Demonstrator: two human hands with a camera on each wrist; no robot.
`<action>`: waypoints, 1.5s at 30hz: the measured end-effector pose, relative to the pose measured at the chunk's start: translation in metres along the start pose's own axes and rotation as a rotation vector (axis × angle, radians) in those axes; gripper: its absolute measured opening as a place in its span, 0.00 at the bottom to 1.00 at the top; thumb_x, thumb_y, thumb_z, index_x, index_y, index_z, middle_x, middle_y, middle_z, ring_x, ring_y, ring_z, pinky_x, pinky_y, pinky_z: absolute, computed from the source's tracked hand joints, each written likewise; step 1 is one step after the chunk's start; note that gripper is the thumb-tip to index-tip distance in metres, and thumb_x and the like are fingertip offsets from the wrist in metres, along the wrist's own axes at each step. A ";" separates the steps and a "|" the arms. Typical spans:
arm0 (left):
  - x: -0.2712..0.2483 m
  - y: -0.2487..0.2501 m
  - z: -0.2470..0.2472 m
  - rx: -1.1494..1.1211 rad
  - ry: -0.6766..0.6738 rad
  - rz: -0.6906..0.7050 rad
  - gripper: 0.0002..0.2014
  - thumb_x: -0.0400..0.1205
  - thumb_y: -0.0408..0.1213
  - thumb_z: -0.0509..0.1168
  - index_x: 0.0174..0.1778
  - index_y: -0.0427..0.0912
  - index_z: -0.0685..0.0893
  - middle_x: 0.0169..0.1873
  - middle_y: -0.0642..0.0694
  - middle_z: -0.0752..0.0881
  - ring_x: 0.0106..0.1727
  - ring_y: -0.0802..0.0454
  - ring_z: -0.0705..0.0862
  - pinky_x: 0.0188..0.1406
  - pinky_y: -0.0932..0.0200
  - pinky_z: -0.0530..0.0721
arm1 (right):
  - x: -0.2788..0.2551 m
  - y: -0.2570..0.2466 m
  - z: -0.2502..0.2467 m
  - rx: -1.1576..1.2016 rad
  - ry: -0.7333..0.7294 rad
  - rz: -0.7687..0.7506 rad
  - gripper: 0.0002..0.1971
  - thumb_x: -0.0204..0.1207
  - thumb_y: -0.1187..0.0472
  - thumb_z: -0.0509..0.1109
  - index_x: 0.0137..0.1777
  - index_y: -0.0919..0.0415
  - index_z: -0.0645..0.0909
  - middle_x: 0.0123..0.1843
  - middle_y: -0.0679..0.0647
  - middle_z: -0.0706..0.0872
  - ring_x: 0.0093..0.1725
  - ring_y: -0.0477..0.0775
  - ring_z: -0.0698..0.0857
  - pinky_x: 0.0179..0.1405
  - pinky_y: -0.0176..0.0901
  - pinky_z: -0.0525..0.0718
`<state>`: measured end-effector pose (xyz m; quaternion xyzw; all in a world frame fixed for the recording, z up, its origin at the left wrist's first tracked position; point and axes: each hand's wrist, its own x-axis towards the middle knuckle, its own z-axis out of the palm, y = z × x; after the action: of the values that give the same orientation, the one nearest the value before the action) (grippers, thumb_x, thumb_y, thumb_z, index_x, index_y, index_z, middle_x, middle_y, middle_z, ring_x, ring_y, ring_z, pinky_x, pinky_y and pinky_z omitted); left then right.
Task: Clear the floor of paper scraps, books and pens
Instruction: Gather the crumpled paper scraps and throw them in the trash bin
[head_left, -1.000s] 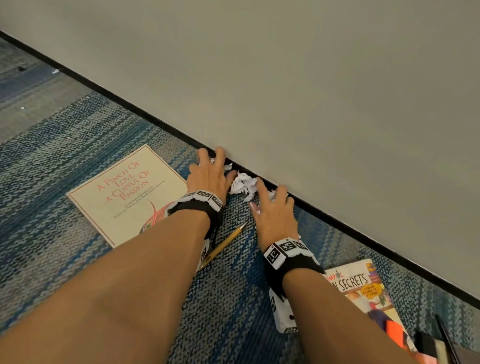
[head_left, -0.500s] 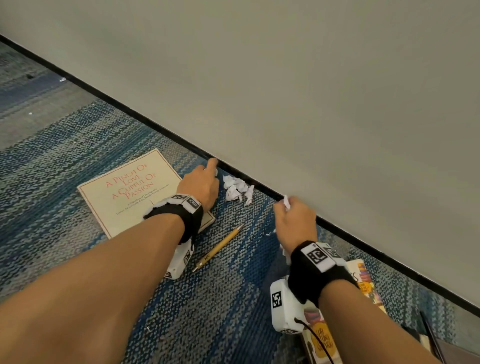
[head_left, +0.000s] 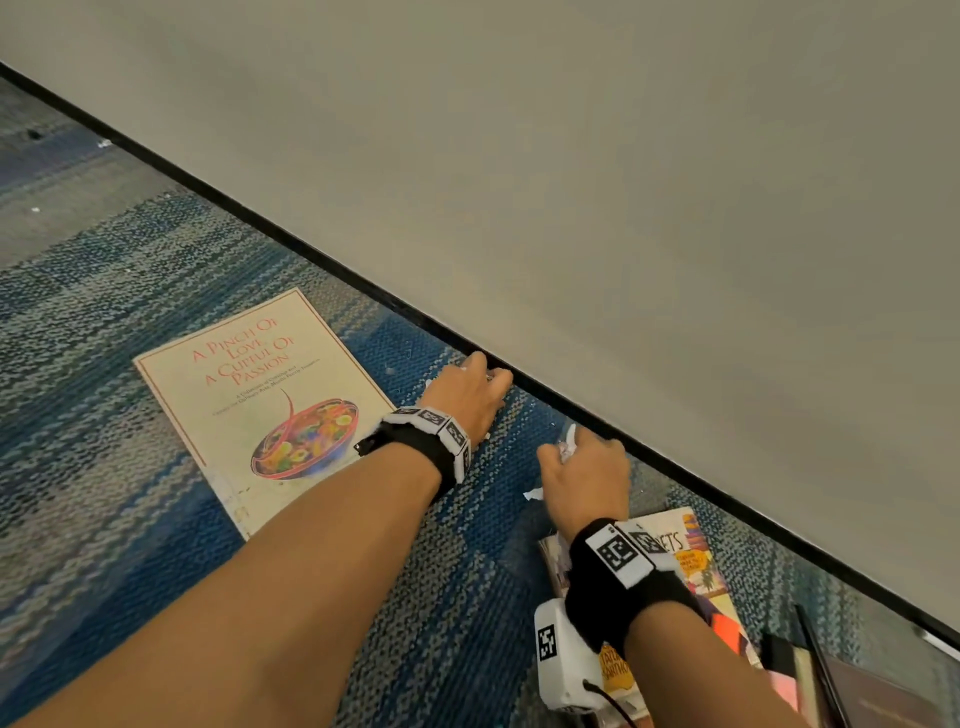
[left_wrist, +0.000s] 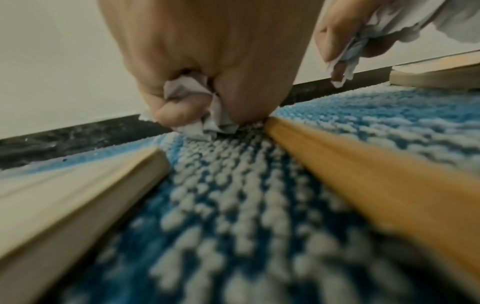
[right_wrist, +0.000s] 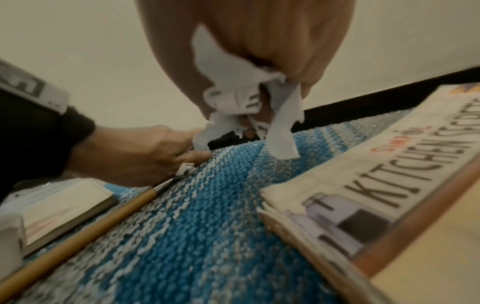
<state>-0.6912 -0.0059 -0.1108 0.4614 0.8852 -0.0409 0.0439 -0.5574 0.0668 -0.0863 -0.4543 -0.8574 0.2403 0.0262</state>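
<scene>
Lay flat on the carpet left of the pencil: cookbook. Right of the pencil: a second book, half covered by the right wrist. Stacked further right, cut by the frame edge: more books. Pencil hidden under the left arm from above. Left hand, just past the pencil tip at the skirting, fist clenched on scraps. Right hand, right of the pencil, clutched torn paper. Open carpet left of the cookbook.
</scene>
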 end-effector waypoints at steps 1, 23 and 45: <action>-0.001 -0.002 0.001 -0.022 -0.008 -0.001 0.15 0.88 0.37 0.53 0.70 0.38 0.66 0.61 0.35 0.73 0.51 0.37 0.84 0.36 0.50 0.73 | 0.000 0.002 -0.001 0.011 0.005 0.009 0.14 0.78 0.55 0.64 0.53 0.67 0.79 0.55 0.67 0.80 0.47 0.58 0.71 0.51 0.48 0.70; -0.071 -0.097 -0.026 -0.709 0.128 -0.394 0.17 0.82 0.40 0.57 0.32 0.33 0.82 0.31 0.35 0.84 0.34 0.38 0.79 0.32 0.52 0.75 | -0.024 0.028 -0.006 -0.655 -0.289 -0.200 0.19 0.85 0.44 0.53 0.62 0.60 0.68 0.57 0.65 0.85 0.58 0.66 0.84 0.44 0.50 0.76; -0.156 0.238 -0.150 -1.039 -0.248 0.486 0.19 0.71 0.48 0.58 0.19 0.43 0.61 0.18 0.45 0.63 0.24 0.47 0.62 0.25 0.51 0.59 | -0.246 0.167 -0.244 0.325 -0.013 0.301 0.16 0.80 0.65 0.62 0.30 0.61 0.77 0.17 0.49 0.69 0.14 0.46 0.67 0.12 0.29 0.62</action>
<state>-0.4127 0.0197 0.0488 0.5607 0.6463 0.3559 0.3759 -0.2212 0.0451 0.0993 -0.5655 -0.7300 0.3796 0.0575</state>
